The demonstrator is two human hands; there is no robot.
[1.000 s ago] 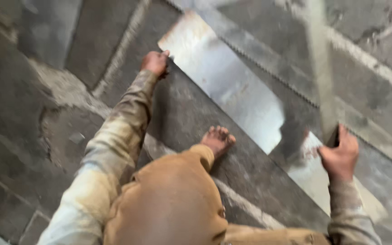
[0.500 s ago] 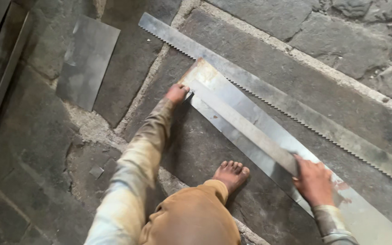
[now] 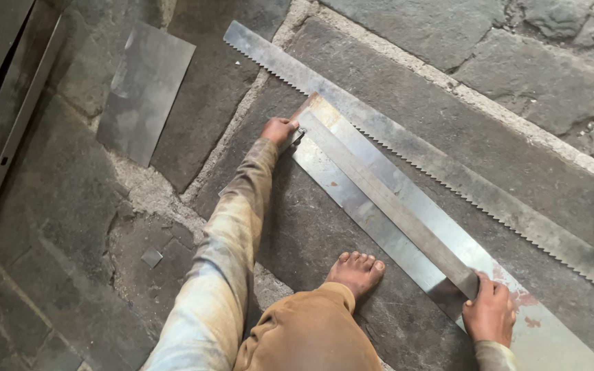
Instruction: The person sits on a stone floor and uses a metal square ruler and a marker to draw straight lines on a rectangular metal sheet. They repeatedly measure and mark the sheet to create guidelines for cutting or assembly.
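Note:
A long shiny metal sheet point(image 3: 372, 206) lies on the stone floor, running from upper middle to lower right. A narrower metal straightedge bar point(image 3: 386, 199) rests lengthwise on it. My left hand point(image 3: 278, 129) is stretched out to the bar's far end, fingers closed around a small tool pressed against the sheet's corner. Close to me, my right hand point(image 3: 489, 310) presses down on the bar's near end. My bare foot point(image 3: 356, 269) stands on the stone just left of the sheet.
A long toothed metal strip point(image 3: 448, 172) lies parallel beyond the sheet. A smaller dull metal sheet point(image 3: 144, 91) lies at upper left, and a metal rail point(image 3: 8, 130) runs along the left edge. The floor point(image 3: 531, 75) is rough stone slabs with pale joints.
The view has steadied and swung to take in the whole sheet. The straightedge bar now lies along the sheet, with my hands on its two ends.

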